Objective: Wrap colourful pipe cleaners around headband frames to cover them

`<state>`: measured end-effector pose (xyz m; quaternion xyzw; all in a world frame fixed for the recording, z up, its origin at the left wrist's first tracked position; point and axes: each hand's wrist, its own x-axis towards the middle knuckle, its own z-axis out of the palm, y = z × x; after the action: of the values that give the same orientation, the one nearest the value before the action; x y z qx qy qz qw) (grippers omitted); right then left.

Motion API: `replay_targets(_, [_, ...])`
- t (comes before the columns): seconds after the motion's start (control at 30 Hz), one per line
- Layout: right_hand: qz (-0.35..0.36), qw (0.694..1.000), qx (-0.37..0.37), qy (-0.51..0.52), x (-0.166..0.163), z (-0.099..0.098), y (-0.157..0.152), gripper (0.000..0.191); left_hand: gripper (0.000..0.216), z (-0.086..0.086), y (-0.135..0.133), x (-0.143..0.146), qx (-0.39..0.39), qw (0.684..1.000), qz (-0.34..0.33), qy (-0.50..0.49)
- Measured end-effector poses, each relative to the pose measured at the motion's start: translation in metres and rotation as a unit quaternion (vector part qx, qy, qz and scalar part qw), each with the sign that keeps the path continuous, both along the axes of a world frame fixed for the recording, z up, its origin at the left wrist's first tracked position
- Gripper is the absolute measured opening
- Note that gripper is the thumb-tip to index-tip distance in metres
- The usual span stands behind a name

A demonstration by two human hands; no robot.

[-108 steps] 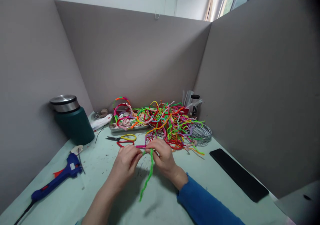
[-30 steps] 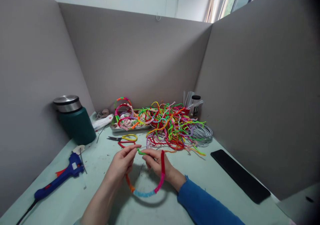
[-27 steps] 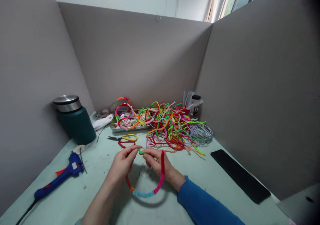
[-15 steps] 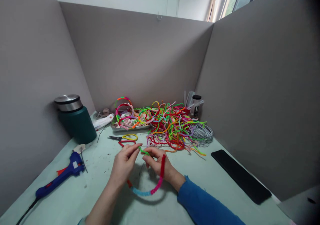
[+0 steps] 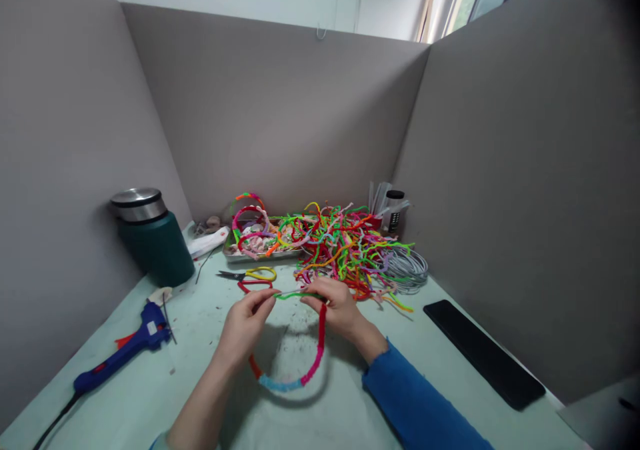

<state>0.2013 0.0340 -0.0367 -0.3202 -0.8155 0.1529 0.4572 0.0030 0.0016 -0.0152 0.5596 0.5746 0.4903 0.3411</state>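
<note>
Above the table I hold a hoop [image 5: 281, 386] partly wrapped in orange, light blue, pink and red fuzzy pipe cleaner, its coloured part hanging below my hands. My left hand [image 5: 244, 321] pinches the hoop's upper left side together with one end of a green pipe cleaner [image 5: 289, 297]. Fingers of my right hand [image 5: 340, 309] are closed on the other end of that green strand, beside the red end of the hoop. Between the two hands the strand runs nearly straight along a thin grey length of bare wire. The fingertips partly hide both ends.
Scissors [image 5: 250, 275] lie beyond my hands. Behind are a metal tray [image 5: 263, 257] with finished hoops, a pile of pipe cleaners [image 5: 345, 250] and a wire coil [image 5: 407, 270]. A glue gun [image 5: 133, 350] and green flask [image 5: 157, 247] stand left; a black slab [image 5: 483, 353] lies right.
My right hand has moved right and slightly up, away from my left hand. The green pipe cleaner is now stretched between them, and the hoop has shifted slightly left.
</note>
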Motion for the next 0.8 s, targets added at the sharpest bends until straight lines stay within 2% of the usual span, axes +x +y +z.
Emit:
replay_targets(0.27, [0.044, 0.999, 0.025, -0.014, 0.011, 0.012, 0.003, 0.016, 0.040, -0.008, 0.005, -0.005, -0.037, 0.998, 0.000, 0.044])
replay_targets(0.4, [0.060, 0.998, -0.007, 0.000, 0.015, 0.020, 0.001, 0.020, 0.035, -0.011, 0.006, -0.005, -0.013, 0.996, -0.020, 0.089])
replay_targets(0.53, [0.100, 0.995, -0.023, -0.007, 0.009, 0.021, -0.004, 0.022, 0.029, -0.013, 0.005, -0.003, 0.025, 0.982, -0.041, 0.185])
replay_targets(0.7, [0.154, 0.988, -0.010, -0.018, -0.008, 0.021, -0.016, 0.021, 0.028, -0.007, -0.002, 0.003, 0.043, 0.964, -0.110, 0.238])
replay_targets(0.8, [0.142, 0.988, -0.045, 0.031, -0.012, 0.026, -0.019, 0.020, 0.027, 0.000, -0.007, 0.007, 0.055, 0.953, -0.176, 0.240])
